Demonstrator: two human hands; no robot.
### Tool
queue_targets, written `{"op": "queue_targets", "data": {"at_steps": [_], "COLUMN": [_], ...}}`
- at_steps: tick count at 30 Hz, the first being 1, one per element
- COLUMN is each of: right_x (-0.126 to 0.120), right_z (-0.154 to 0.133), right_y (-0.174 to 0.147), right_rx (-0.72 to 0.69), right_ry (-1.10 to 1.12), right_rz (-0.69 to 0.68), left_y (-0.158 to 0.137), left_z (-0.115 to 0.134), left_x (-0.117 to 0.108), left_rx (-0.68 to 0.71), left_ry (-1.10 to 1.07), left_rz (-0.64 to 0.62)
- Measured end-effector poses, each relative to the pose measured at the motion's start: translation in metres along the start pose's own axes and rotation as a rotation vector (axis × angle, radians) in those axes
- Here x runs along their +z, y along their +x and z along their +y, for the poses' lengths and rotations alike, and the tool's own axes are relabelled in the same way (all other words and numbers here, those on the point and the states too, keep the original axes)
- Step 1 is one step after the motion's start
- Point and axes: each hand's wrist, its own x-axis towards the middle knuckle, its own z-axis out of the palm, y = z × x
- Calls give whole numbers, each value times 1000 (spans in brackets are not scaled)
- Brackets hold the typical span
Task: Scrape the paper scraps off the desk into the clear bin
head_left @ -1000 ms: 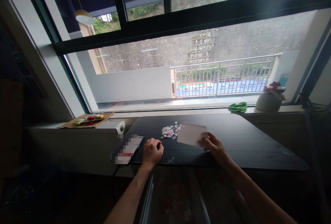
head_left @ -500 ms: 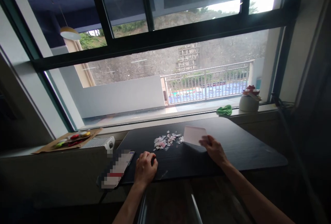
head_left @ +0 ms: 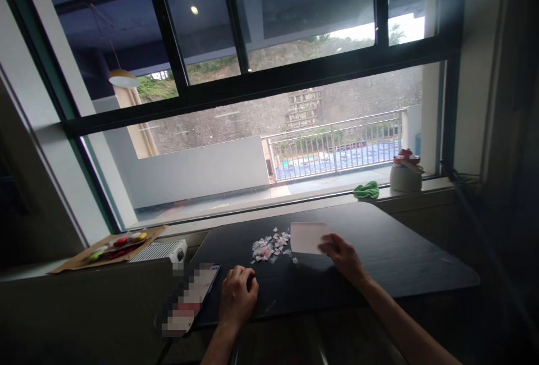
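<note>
- White card [head_left: 309, 237], head view: just right of scraps [head_left: 267, 247], over table [head_left: 379, 255]; right hand [head_left: 343, 256] has fingers clamped on its right end, probably leaving the scrap-side edge free.
- Left hand [head_left: 238, 295]: near phone [head_left: 205, 282], likely bracing; fingers curled, can't tell if holding anything.

card [head_left: 308, 237]: plain off-white | scraps [head_left: 266, 250]: white (some pinkish) | tabletop [head_left: 374, 258]: black | cloth [head_left: 367, 190]: green

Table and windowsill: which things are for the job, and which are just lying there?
Seemingly for the job:
pale card, held in the right hand
paper scraps beside it

Seemingly just lying about:
green cloth
pale container
phone
brown sheet
</note>
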Motion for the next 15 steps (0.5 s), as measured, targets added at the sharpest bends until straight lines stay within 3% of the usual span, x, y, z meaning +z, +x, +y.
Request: {"op": "queue_targets", "data": {"at_steps": [10, 15], "right_x": [2, -4], "right_z": [-6, -17], "right_y": [-2, -10], "right_rx": [49, 78], "right_ry": [93, -22], "right_rz": [-196, 29], "left_y": [1, 1], "left_z": [0, 1], "left_x": [0, -2], "left_rx": [-3, -4], "left_ry": [0, -8], "left_rz": [3, 0]}}
